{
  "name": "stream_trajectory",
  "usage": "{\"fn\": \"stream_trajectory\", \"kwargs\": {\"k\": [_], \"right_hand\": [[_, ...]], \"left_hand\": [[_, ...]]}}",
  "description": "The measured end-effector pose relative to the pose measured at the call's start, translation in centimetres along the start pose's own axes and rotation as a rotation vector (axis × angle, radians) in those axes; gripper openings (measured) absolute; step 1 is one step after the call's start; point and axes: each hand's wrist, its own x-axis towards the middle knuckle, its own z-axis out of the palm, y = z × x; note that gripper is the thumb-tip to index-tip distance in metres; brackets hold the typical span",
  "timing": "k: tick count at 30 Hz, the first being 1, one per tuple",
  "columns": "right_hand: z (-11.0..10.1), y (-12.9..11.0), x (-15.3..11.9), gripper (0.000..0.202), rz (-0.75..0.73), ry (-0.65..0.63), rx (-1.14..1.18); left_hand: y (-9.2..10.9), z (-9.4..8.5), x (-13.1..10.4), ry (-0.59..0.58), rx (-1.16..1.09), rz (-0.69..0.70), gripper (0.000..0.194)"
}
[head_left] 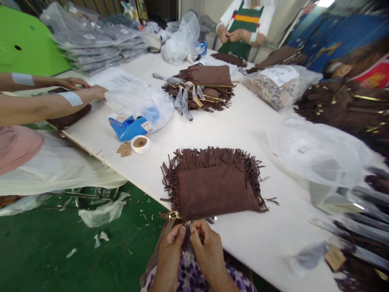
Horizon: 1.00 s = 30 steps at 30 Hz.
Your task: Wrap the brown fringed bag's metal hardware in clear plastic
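Note:
A brown fringed bag (215, 192) lies flat on the white table (197, 134) in front of me, its fringe spread out along the far side and both ends. Gold-coloured metal fittings (174, 215) show at its lower left corner. Just below the near edge of the bag, my left hand (172, 247) and my right hand (208, 249) are close together, thumbs and fingers pinched. Between them hangs a narrow dark strip (187, 239), which looks partly wrapped in clear plastic. The fingertips hide how it joins the bag.
More fringed bags (209, 81) are stacked farther back. At left are a blue packet (130, 127), a tape roll (140, 143) and a co-worker's arms (60, 99). Another person (243, 30) works at the far end. Clear plastic bags (322, 150) lie at right.

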Motion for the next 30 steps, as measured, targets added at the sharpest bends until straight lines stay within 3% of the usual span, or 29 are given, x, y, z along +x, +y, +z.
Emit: {"fn": "stream_trajectory", "kwargs": {"k": [4, 10, 17, 21, 30], "right_hand": [[-0.1, -0.1, 0.3, 0.015, 0.003, 0.008, 0.002], [-0.1, 0.2, 0.3, 0.017, -0.025, 0.006, 0.002], [0.1, 0.9, -1.9, 0.024, -0.032, 0.056, 0.131], [0.3, 1.2, -2.9, 0.029, 0.04, 0.039, 0.16], [-0.3, 0.2, -1.4, 0.023, 0.063, 0.087, 0.236]], "left_hand": [[0.1, 0.4, 0.3, -0.086, -0.313, -0.128, 0.033], [0.6, 0.3, 0.8, -0.179, -0.44, -0.172, 0.018], [0.7, 0.1, 1.0, -0.206, -0.444, -0.15, 0.011], [0.3, -0.1, 1.2, -0.205, -0.396, -0.179, 0.01], [0.0, 0.5, 0.5, -0.08, -0.23, -0.116, 0.024]]}}
